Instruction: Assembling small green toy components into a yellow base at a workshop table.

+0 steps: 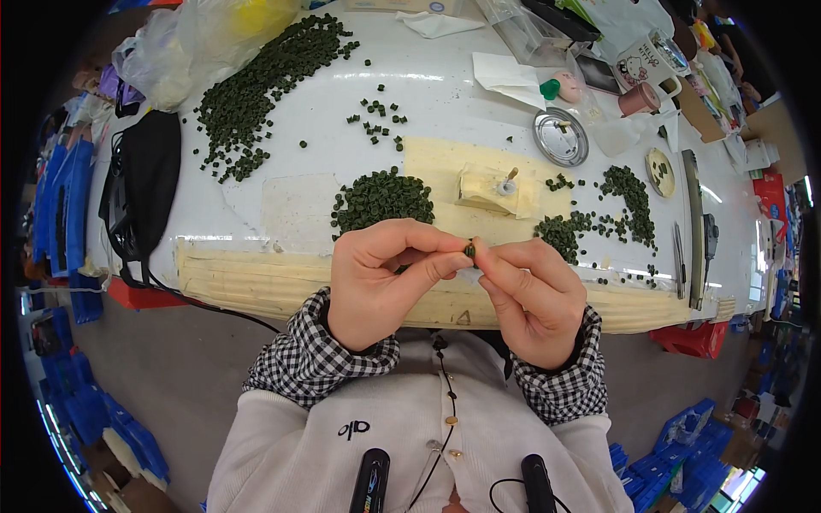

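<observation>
Above the table's near edge, my left hand (376, 278) pinches a small dark green ring-like part (469, 250) between thumb and forefinger. The fingertips of my right hand (539, 299) close on the same part from the other side, so both hands meet at it. Just beyond them stands a block wrapped in cream tape (499, 190), with a short metal pin (512, 174) sticking up from it. A heap of similar green parts (382, 201) lies behind my left hand. Smaller scattered groups of green parts (564, 235) lie behind my right hand.
A large pile of green parts (265, 85) spreads over the far left. At the right are a round metal lid (560, 137), a small round dish (659, 173), a long flat bar (692, 231) and a mug (646, 67). A black cloth pouch (150, 171) lies at the left edge.
</observation>
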Available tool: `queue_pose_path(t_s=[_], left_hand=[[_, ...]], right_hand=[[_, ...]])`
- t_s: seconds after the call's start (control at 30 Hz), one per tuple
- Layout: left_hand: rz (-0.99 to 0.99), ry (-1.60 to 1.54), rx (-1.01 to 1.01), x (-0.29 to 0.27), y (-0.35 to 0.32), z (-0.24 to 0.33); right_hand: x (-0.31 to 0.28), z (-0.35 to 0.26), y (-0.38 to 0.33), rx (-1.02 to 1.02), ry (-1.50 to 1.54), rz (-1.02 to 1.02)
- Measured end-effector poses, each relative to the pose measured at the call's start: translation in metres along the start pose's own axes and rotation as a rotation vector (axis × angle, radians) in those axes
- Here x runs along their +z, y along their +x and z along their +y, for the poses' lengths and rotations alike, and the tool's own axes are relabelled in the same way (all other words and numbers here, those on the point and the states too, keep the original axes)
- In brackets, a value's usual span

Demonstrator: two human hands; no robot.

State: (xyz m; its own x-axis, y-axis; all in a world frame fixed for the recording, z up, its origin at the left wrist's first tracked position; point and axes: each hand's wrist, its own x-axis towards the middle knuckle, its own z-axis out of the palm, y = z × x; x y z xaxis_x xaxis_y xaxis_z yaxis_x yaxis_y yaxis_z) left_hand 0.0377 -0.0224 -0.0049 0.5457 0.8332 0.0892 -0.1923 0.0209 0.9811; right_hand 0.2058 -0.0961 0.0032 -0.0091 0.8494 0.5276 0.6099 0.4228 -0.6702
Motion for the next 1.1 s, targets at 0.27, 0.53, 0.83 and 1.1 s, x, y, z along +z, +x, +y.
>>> queue_pose_path(t_s=[0.27,0.53,0.83,1.1], left_hand=[[-0.007,-0.008,-0.002,0.000,-0.001,-0.002],[-0.038,0.099,0.015,0.000,0.002,-0.006],[-0.220,0.895,0.422,0.008,-0.005,-0.023],[-0.118,1.043,0.498,0.009,-0.003,-0.031]], right_hand=[[0.001,0.002,-0.003,-0.047,-0.043,-0.005],[0.000,0.008,-0.009,0.015,-0.065,0.044],[-0.033,0.028,-0.033,0.204,-0.355,0.092],[-0.023,0.034,-0.034,0.200,-0.488,0.052]])
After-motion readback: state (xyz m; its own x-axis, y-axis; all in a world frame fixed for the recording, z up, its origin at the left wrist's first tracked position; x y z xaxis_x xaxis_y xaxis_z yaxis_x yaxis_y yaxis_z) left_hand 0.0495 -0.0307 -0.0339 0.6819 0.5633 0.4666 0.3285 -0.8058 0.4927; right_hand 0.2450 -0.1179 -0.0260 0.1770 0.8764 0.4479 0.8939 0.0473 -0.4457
